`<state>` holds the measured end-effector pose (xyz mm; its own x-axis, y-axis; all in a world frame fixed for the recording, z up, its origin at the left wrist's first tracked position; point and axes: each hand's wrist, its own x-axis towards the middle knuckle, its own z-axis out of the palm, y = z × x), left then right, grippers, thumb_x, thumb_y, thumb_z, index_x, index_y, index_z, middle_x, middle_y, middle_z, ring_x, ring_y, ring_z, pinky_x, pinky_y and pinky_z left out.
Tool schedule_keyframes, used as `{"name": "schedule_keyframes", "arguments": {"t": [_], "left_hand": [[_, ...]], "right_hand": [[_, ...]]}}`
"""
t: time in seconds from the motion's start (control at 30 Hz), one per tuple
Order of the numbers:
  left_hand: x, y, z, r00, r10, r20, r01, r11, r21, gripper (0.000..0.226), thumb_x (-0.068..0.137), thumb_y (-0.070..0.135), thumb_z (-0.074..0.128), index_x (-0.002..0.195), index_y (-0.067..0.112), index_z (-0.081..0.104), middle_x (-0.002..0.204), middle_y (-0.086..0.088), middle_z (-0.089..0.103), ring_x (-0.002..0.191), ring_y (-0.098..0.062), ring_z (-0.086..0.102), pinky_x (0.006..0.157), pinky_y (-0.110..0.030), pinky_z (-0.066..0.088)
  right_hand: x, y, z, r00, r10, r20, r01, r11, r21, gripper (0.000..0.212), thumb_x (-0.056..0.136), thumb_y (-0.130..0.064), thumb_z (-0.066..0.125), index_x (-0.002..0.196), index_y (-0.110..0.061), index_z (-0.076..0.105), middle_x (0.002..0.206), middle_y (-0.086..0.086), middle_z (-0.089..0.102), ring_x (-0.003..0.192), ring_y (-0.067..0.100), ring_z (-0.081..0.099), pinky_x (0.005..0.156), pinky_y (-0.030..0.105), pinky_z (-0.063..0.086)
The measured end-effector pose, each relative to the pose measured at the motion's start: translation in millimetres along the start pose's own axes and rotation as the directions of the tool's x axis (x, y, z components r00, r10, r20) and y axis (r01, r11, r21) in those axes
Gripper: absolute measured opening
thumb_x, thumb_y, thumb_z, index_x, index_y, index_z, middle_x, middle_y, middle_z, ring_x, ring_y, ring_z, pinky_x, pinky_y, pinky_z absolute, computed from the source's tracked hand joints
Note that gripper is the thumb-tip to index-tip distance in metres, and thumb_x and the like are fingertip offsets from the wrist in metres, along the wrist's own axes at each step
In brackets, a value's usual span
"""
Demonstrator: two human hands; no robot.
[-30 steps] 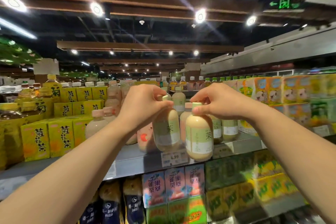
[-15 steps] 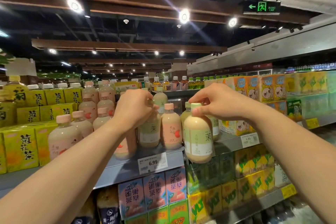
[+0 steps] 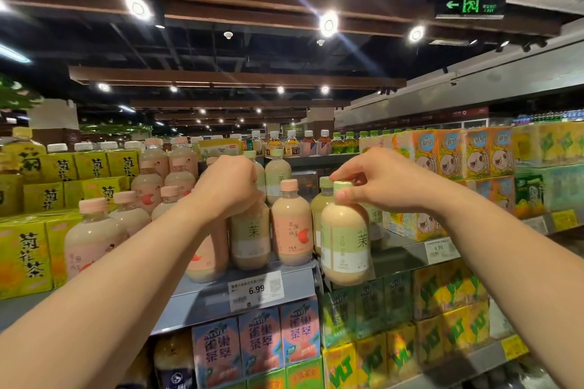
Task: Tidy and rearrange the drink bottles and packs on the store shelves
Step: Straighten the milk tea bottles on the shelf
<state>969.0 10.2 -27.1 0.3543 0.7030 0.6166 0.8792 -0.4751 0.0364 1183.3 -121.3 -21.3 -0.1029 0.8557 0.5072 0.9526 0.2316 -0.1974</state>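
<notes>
My right hand (image 3: 384, 181) pinches the green-capped, green-labelled milk-tea bottle (image 3: 345, 235) upright, cap up; my left hand (image 3: 226, 188) grips another green-labelled bottle (image 3: 250, 238), also upright.

Left hand (image 3: 226, 186): bare, no ring, no glove
Right hand (image 3: 384, 180): bare, no ring
Forearms: both bare, no sleeve, watch or band in view

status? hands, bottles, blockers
Left hand grips a green-label bottle on the shelf. Right hand pinches a green-cap bottle clear of the shelf. Pink-cap bottle stands between.
</notes>
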Motion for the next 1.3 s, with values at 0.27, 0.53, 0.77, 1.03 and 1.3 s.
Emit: {"name": "schedule_keyframes", "arguments": {"t": [0.27, 0.53, 0.77, 1.03, 1.3], "left_hand": [[1, 16, 0, 0.998, 0.066, -0.020, -0.066, 0.998, 0.023, 0.037, 0.094, 0.054, 0.052, 0.094, 0.021, 0.068, 0.091, 0.002, 0.071, 0.080, -0.013, 0.065, 0.069, -0.033, 0.057], [-2, 43, 2, 0.978, 0.179, 0.105, -0.176, 0.984, -0.039, 0.029, 0.097, 0.048, 0.049, 0.102, 0.023, 0.064, 0.097, 0.002, 0.068, 0.089, -0.019, 0.063, 0.076, -0.037, 0.055], [-12, 45, 0, 0.981, 0.193, -0.021, -0.193, 0.967, -0.166, 0.029, 0.090, 0.038, 0.066, 0.111, 0.018, 0.068, 0.103, 0.003, 0.068, 0.091, -0.012, 0.060, 0.077, -0.025, 0.051], [-35, 33, -26, 0.953, 0.074, -0.295, -0.180, 0.919, -0.352, 0.015, 0.088, 0.035, 0.068, 0.094, 0.022, 0.073, 0.086, 0.008, 0.067, 0.081, -0.007, 0.060, 0.073, -0.026, 0.052], [-58, 1, -80, 0.916, -0.071, -0.395, -0.102, 0.911, -0.399, 0.015, 0.086, 0.032, 0.072, 0.091, 0.018, 0.075, 0.084, 0.005, 0.070, 0.083, -0.010, 0.064, 0.078, -0.036, 0.057]], "right_hand": [[6, 10, 1, 1.000, -0.021, -0.001, 0.021, 1.000, 0.016, 0.039, 0.087, -0.035, 0.071, 0.124, -0.025, 0.066, 0.117, -0.011, 0.067, 0.101, 0.005, 0.059, 0.082, 0.023, 0.049], [2, 17, 1, 0.999, -0.046, -0.002, 0.046, 0.999, 0.007, 0.039, 0.087, -0.034, 0.071, 0.124, -0.023, 0.066, 0.118, -0.010, 0.066, 0.097, 0.004, 0.057, 0.075, 0.015, 0.044], [-2, 17, 0, 0.998, -0.060, -0.009, 0.060, 0.998, 0.009, 0.038, 0.087, -0.034, 0.071, 0.124, -0.023, 0.067, 0.119, -0.011, 0.066, 0.099, 0.004, 0.057, 0.081, 0.021, 0.049], [12, 6, 4, 0.994, -0.107, -0.023, 0.108, 0.993, 0.037, 0.040, 0.087, -0.035, 0.072, 0.124, -0.024, 0.067, 0.119, -0.009, 0.067, 0.101, 0.007, 0.059, 0.087, 0.026, 0.050], [44, -10, 21, 0.985, -0.157, -0.077, 0.162, 0.985, 0.061, 0.041, 0.086, -0.035, 0.072, 0.125, -0.024, 0.065, 0.120, -0.006, 0.068, 0.097, 0.007, 0.059, 0.077, 0.023, 0.046]]}}
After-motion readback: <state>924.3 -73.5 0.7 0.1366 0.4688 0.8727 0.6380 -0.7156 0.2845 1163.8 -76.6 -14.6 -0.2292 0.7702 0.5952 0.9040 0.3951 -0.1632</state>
